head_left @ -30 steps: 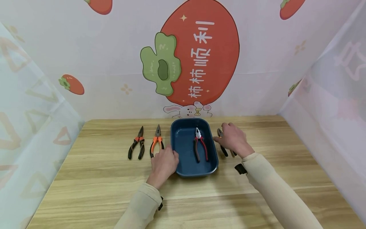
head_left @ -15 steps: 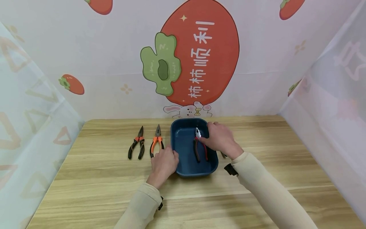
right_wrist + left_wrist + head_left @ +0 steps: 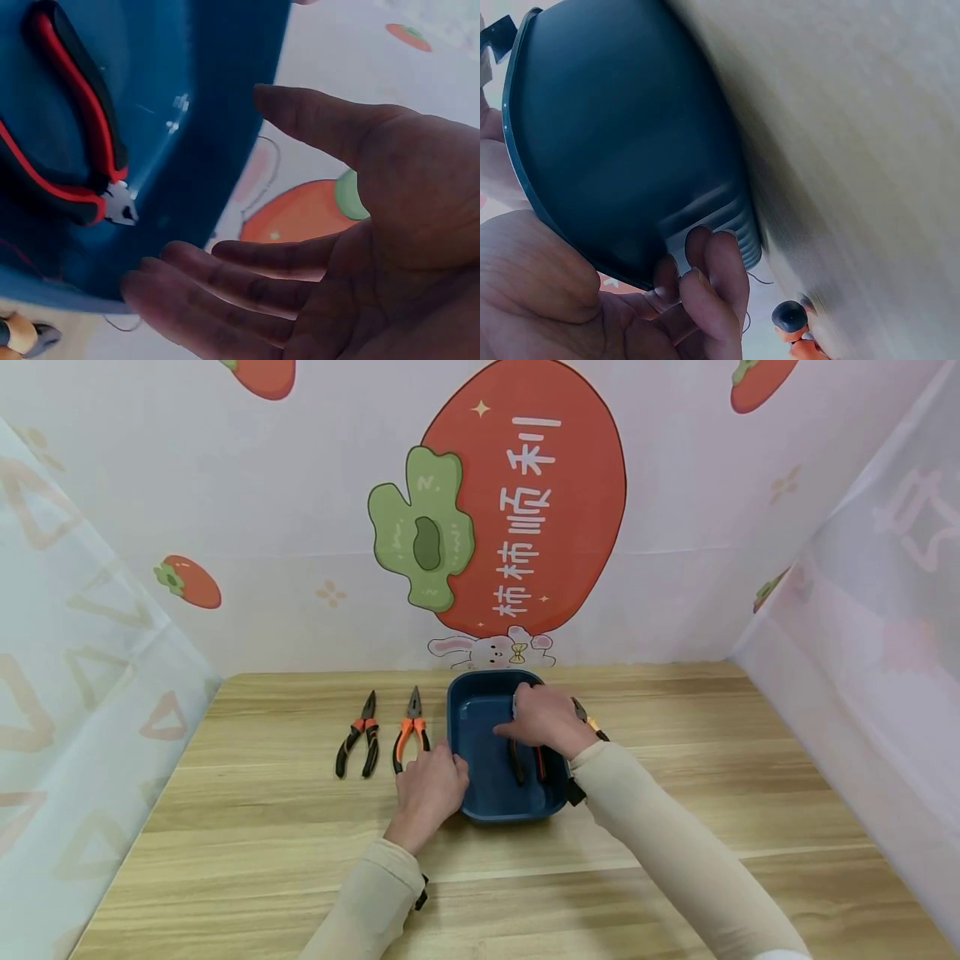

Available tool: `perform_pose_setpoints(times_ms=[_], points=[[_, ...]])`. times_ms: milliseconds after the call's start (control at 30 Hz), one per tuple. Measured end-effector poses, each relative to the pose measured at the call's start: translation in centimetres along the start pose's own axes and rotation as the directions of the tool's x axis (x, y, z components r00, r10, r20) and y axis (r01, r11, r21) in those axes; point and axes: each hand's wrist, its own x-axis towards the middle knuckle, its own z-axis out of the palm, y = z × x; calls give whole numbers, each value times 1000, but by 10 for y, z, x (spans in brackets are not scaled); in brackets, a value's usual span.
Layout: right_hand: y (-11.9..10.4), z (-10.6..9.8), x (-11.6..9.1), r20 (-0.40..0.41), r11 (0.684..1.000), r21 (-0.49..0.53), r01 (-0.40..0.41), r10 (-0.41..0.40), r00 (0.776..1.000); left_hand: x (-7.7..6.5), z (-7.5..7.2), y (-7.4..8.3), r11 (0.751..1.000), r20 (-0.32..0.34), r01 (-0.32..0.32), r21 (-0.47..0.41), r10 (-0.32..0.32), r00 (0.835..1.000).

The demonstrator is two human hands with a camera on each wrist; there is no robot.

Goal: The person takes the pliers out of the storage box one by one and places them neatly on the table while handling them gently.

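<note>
My left hand (image 3: pixel 432 782) holds the left side of a dark blue plastic tray (image 3: pixel 480 817). In the left wrist view its curled fingers (image 3: pixel 716 281) lie against the ribbed outer wall, and the thumb is out of sight. A pair of red and black combination pliers (image 3: pixel 105 142) lies inside the tray. My right hand (image 3: pixel 546 718) hovers over these pliers, covering part of them in the head view. The right wrist view shows its fingers and thumb spread, with nothing between them and a gap to the pliers.
Left of the tray lie orange and black long-nose pliers (image 3: pixel 414 718) and a black pair with orange at the joint (image 3: pixel 365 731). Right of it, yellow and black pliers (image 3: pixel 592 724) are partly hidden by my right arm. A printed backdrop (image 3: pixel 675 527) stands behind the wooden table (image 3: pixel 247 835).
My right hand has moved left from above the pliers on the right to over the tray, uncovering part of those pliers. My left hand and the tray have stayed put.
</note>
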Motion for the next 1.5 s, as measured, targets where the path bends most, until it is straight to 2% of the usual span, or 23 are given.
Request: perform_pose_setpoints(times_ms=[267, 600, 800, 1100, 1333, 1500], points=[[-3, 13, 16, 84, 1000, -11, -19, 20, 996, 0, 0, -1, 1000, 4, 9, 4, -9, 1000], [-7, 22, 24, 178, 996, 59, -66, 54, 983, 2, 2, 0, 1000, 3, 5, -3, -5, 1000], [-6, 26, 27, 196, 993, 97, -60, 40, 980, 2, 2, 0, 1000, -4, 7, -10, -7, 1000], [-5, 26, 29, 195, 994, 84, -63, 46, 980, 3, 1, 1, 1000, -4, 17, -6, -17, 1000], [-6, 29, 31, 199, 991, 121, -49, 24, 980, 3, 1, 1, 1000, 7, 16, -20, -16, 1000], [-11, 33, 29, 180, 993, 99, -64, 46, 983, 3, 1, 1, 1000, 7, 11, -28, -11, 1000]])
